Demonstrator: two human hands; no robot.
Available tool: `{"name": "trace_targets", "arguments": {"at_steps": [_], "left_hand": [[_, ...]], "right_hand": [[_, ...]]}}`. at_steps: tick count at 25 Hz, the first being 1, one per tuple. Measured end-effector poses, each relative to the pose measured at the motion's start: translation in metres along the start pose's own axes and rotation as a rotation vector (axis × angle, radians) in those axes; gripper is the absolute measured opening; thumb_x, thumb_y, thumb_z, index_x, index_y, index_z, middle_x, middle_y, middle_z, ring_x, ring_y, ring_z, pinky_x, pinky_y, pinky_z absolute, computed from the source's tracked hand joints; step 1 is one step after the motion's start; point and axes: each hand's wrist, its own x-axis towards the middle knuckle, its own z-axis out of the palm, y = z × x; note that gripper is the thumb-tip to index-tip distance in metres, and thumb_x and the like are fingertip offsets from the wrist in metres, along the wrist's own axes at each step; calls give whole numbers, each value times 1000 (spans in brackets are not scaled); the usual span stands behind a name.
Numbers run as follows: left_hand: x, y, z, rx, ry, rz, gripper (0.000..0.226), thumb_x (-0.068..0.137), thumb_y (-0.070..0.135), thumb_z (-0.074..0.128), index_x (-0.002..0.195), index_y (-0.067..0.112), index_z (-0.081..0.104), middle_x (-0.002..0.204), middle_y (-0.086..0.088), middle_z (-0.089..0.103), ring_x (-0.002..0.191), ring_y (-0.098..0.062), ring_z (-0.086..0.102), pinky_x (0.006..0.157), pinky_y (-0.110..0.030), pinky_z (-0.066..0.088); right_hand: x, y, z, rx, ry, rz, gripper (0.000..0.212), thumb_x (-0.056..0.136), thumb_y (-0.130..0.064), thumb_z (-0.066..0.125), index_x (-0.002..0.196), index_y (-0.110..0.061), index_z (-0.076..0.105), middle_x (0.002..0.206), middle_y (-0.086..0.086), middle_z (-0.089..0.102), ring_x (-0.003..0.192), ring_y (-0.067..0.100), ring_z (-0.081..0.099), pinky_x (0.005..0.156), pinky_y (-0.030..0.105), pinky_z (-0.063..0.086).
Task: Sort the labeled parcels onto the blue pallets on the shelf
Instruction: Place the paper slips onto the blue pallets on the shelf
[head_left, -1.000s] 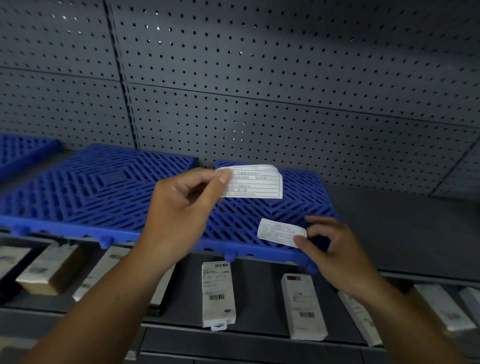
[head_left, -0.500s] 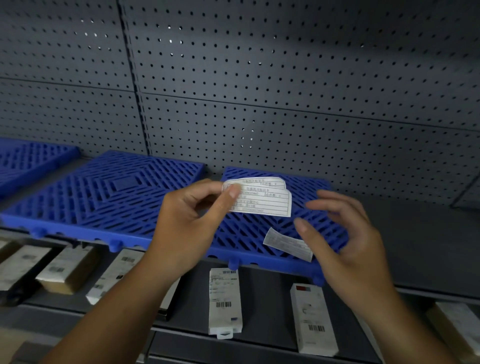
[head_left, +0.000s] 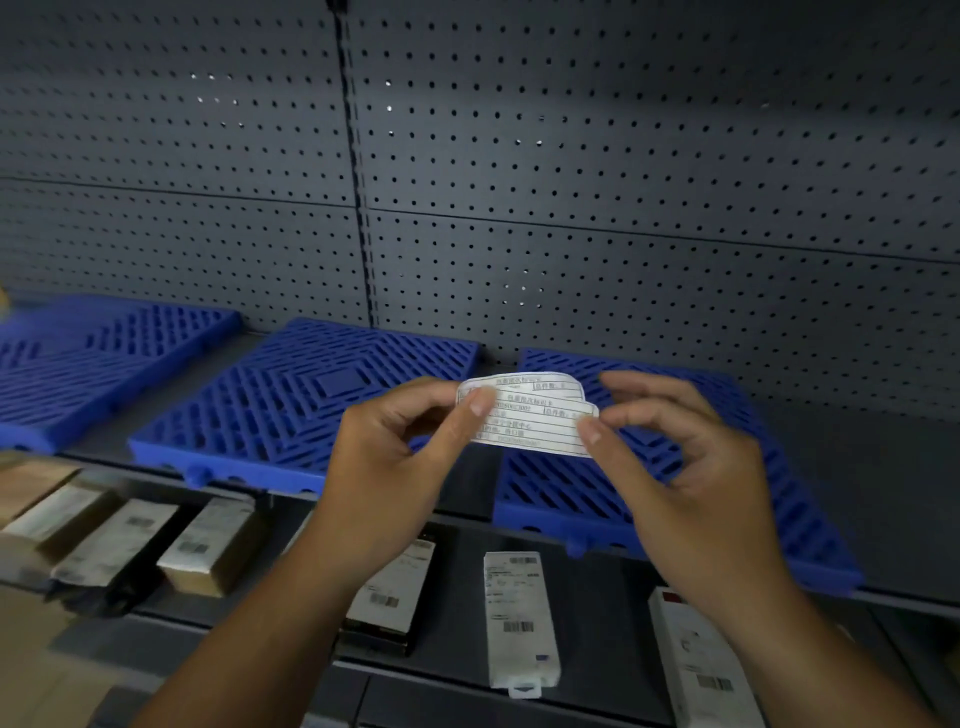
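While the left hand (head_left: 395, 457) pinches the left end of a small stack of paper labels (head_left: 530, 415) and the right hand (head_left: 691, 478) pinches its right edge, the stack hangs above the blue pallets (head_left: 291, 415) on the shelf (head_left: 883, 467), and the labeled parcels (head_left: 519, 618) lie on the lower shelf (head_left: 613, 613).

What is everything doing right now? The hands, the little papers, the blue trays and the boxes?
Paper slips, fanned out, held up between both hands.
Left hand, pinching their left end with thumb and fingers.
Right hand, thumb on their right edge, fingers curled behind.
Blue pallets, lying flat side by side on the upper shelf.
White box, lying flat on the lower shelf, barcode up.
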Motion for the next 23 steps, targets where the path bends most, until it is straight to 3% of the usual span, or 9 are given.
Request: {"name": "trace_targets", "arguments": {"at_steps": [7,12,16,20,23], "left_hand": [[14,-24,-133,-41,-73,-20,18,96,23,65,101,13,80,97,0,80,95,-15,75,86,-23,57],[26,-35,-216,-57,-116,-9,19,96,23,64,100,13,80,95,3,80,91,-12,75,82,-19,55],[32,-43,-244,-79,-80,-18,18,95,24,64,102,17,80,95,5,80,90,-10,75,80,-19,57],[37,-49,-263,-54,-14,-18,17,96,25,65,103,20,79,95,9,80,91,-6,75,79,-15,56],[37,-48,-266,-32,-27,-16,17,96,27,65,104,20,80,96,6,80,93,-11,75,81,-19,57]], "right_hand": [[-7,-51,128,-21,64,61,20,80,-53,67,83,-34,75,126,-20,66,123,-1,59,109,34,43],[-9,-88,201,-53,78,73,23,81,-52,65,83,-32,76,119,-19,69,116,-3,62,101,13,43],[-4,-93,223,-37,80,57,20,82,-46,69,81,-27,76,116,-15,71,117,5,65,103,25,48],[10,-73,213,-146,33,95,21,81,-49,67,81,-30,75,120,-22,67,115,-8,60,99,10,44],[11,-43,208,-263,-130,225,9,88,-34,72,84,-27,74,128,-18,63,122,1,57,109,28,41]]}}
